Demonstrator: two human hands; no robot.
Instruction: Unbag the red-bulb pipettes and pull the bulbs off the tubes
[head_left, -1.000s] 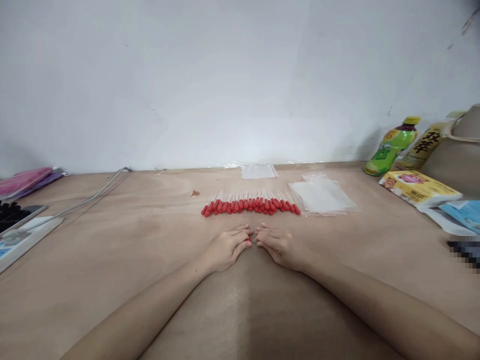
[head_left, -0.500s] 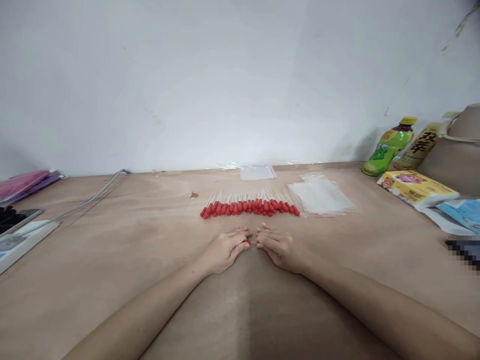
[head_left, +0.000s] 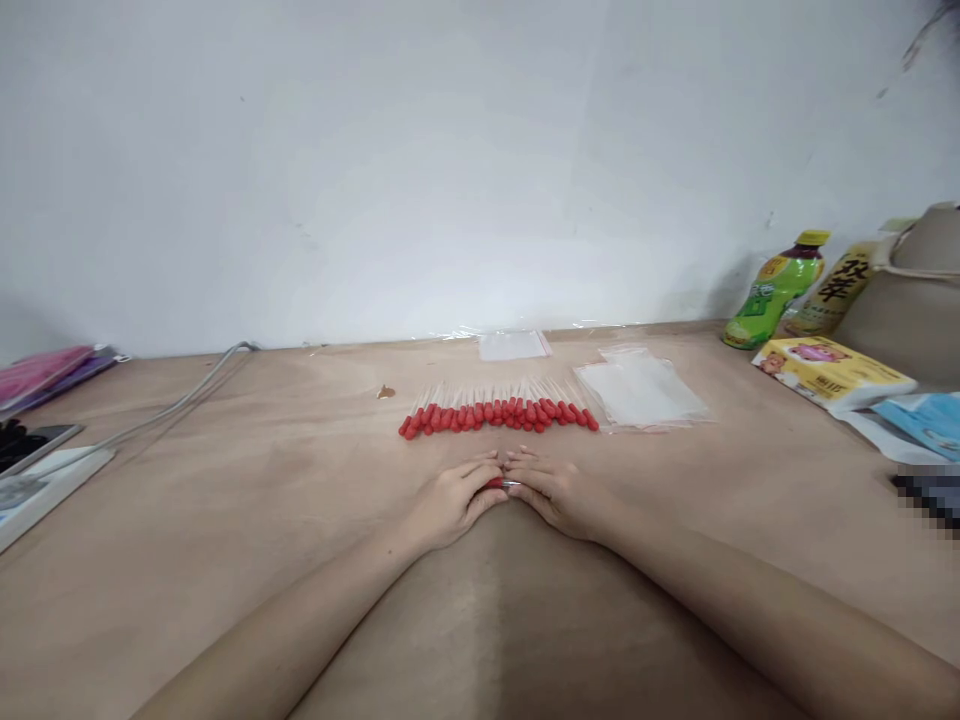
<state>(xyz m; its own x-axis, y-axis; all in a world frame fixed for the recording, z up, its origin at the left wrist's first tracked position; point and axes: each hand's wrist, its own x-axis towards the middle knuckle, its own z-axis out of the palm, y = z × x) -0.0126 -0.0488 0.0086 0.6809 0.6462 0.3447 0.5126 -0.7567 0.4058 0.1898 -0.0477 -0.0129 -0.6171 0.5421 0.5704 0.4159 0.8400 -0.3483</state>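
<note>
Between my fingertips lies a small stick with a red end (head_left: 496,483) and a pale, shiny shaft. My left hand (head_left: 459,503) pinches its red end, and my right hand (head_left: 556,497) grips the pale end. The two hands nearly touch, low over the wooden table. Just beyond them, several red-tipped sticks (head_left: 499,411) lie in a row, red ends toward me and thin pale ends toward the wall. Clear plastic bags (head_left: 641,388) lie to the right of the row, and another small bag (head_left: 514,346) lies behind it.
At the right stand a green bottle (head_left: 776,292) and a yellow bottle (head_left: 838,290) by a beige bag (head_left: 904,325). A yellow tissue pack (head_left: 832,372) lies before them. At the left are a grey cable (head_left: 184,403), a white power strip (head_left: 60,490) and pink packets (head_left: 45,375).
My hands have come closer together, and more of the stick's red end shows between the fingers. The view has shifted slightly.
</note>
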